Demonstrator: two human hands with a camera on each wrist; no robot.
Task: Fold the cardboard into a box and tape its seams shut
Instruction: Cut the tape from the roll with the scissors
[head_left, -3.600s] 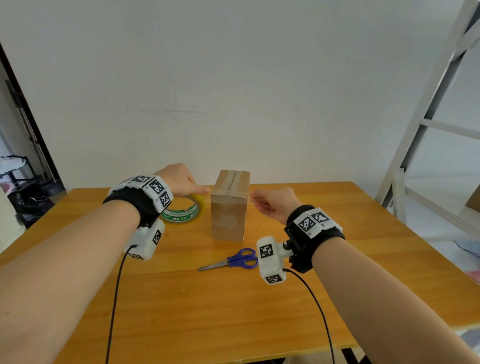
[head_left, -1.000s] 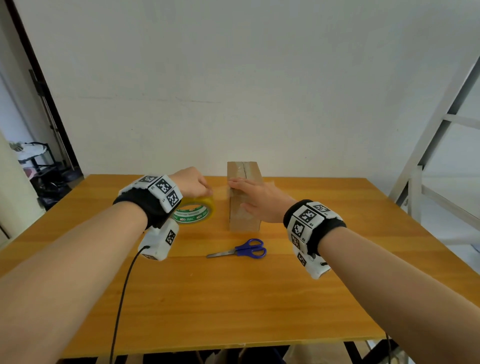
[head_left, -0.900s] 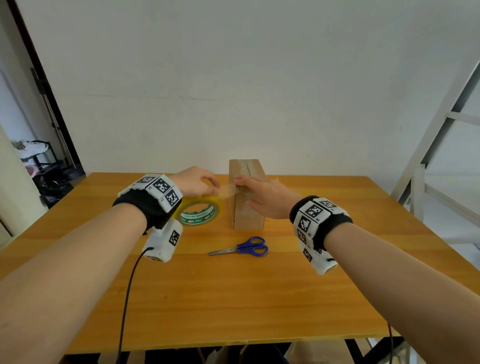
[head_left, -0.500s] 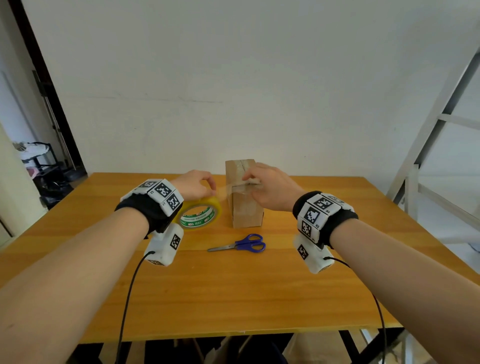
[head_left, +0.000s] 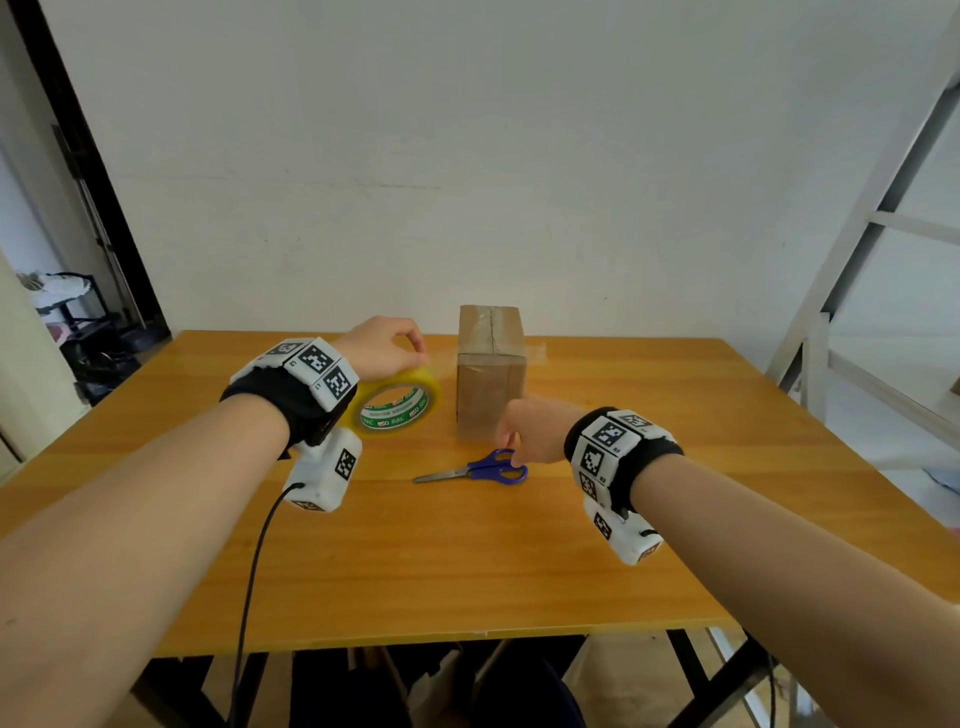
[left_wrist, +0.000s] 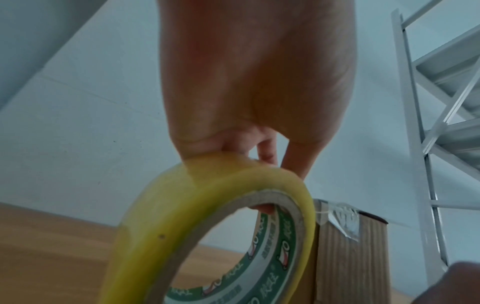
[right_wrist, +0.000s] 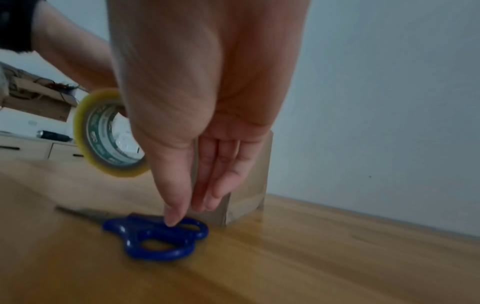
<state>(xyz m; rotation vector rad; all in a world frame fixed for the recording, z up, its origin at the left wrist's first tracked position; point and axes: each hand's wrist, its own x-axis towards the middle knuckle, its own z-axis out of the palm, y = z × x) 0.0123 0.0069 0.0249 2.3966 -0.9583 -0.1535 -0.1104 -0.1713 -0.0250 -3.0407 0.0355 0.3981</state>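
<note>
1. The small brown cardboard box (head_left: 491, 374) is standing upright near the far edge of the wooden worktop (head_left: 467, 561), already folded.
2. The left hand (head_left: 382, 347) is gripping the yellow tape roll with the green-printed core (head_left: 397, 405), its fingers curled round the rim; a clear strip is stretching to the box top.
3. The right hand (head_left: 530, 434), with fingers straight and holding nothing, is touching the blue-handled scissors (head_left: 475, 467).
4. In my judgement, keeping the strip tight and cutting close to the box is best.
5. The writing on the core is too blurred to read.
</note>
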